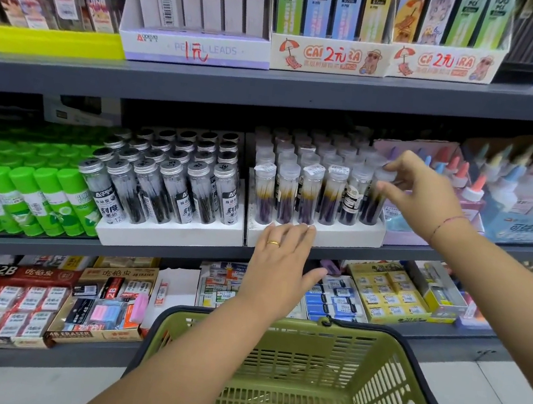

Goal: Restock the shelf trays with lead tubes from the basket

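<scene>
Right hand [422, 192] is at the right end of the right tray [348, 237]. Its thumb and forefinger are curled and pinch the clear cap of the end tube [372, 201], and the other fingers are loosely spread behind. The end tube stands upright in the last front-row slot, with dark purple leads inside.

Left hand [280, 254] is flat with the fingers straight and together and the thumb out to the side. The fingertips touch the tray's white front edge below the middle tubes. It holds nothing and has a gold ring on one finger.

The right tray is a white block on the middle shelf [151, 256], holding rows of clear-cap tubes [310, 187], six in the front row. Several have price stickers near the top.

Left tray [170, 235] sits just beside it, touching or nearly so. It holds silver-cap tubes [173, 183] with black leads, leaning slightly back.

The green slotted basket [395, 395] is below and in front of the shelf, under both forearms. Its mesh floor shows.

- Glue sticks [40, 197], green, stand in rows left of the left tray.
- Glue bottles [471, 190] are right of the right tray, blurred.
- Leads box [193, 50] on the top shelf holds flat white packs.
- Eraser boxes [384, 293] sit on the lower shelf.
</scene>
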{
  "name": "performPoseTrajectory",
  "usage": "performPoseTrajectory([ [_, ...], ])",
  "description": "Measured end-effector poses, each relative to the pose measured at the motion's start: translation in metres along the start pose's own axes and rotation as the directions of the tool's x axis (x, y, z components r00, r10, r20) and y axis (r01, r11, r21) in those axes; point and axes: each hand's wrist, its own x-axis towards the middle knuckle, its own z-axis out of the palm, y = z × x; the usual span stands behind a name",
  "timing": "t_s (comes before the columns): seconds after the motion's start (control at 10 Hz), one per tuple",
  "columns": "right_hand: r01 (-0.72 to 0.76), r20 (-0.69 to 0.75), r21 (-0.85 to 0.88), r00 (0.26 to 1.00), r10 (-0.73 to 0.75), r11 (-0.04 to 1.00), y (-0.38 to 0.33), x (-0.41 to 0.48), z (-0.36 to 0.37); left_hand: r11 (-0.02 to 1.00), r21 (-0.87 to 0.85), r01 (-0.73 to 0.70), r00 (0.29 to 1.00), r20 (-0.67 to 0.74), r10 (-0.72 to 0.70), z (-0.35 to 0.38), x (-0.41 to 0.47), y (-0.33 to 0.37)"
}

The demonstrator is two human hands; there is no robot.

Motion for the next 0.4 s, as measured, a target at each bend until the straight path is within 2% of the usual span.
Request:
performPoseTrajectory([
  [0.2,-0.031,0.014,-0.021,0.999,0.032,0.999,0.001,-0.002,0.003,0.999,0.039,0.024,0.999,-0.043,-0.022,0.005,0.0,0.0],
  [0.3,-0.025,0.028,-0.121,0.999,0.029,0.992,-0.007,0.002,0.001,0.999,-0.021,0.026,0.997,0.071,-0.025,-0.014,0.001,0.004],
  [0.4,0.017,0.085,-0.283,0.996,0.007,0.959,-0.005,-0.003,-0.005,0.966,-0.236,0.102,0.971,0.235,-0.045,-0.041,0.001,0.002],
])
